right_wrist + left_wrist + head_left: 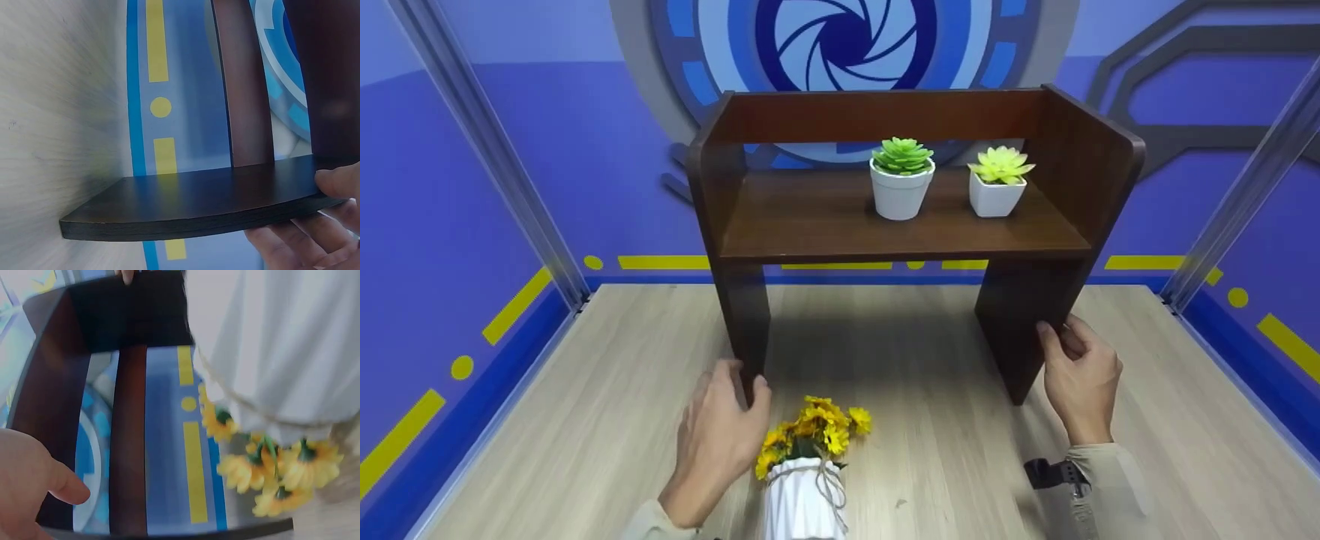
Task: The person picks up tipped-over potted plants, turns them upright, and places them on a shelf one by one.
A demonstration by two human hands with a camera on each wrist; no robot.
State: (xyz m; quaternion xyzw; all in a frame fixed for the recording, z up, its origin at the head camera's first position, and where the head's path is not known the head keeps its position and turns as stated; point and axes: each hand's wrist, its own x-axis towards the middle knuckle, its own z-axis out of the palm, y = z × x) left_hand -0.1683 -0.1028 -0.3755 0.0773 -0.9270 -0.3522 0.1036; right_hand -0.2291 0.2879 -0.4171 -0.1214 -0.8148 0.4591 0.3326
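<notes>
A dark brown wooden desktop shelf (885, 236) stands upright on the table, its open front facing me. My left hand (720, 427) grips the lower front of its left side panel, thumb on the inner face; the left wrist view shows that thumb stretched over the dark wood. On the other side my right hand (1084, 382) holds the right side panel (208, 208) by its front edge, thumb inside and fingers outside. Two potted succulents sit on the board: a green one in a round white pot (900, 191) and a yellow-green one in a square white pot (996, 196).
In front of the shelf, close beside my left hand, is a white pleated vase (804, 502) of yellow flowers (814, 431), tied with twine. The light wood table (607, 420) is bordered by blue printed walls (487, 172) with metal corner posts.
</notes>
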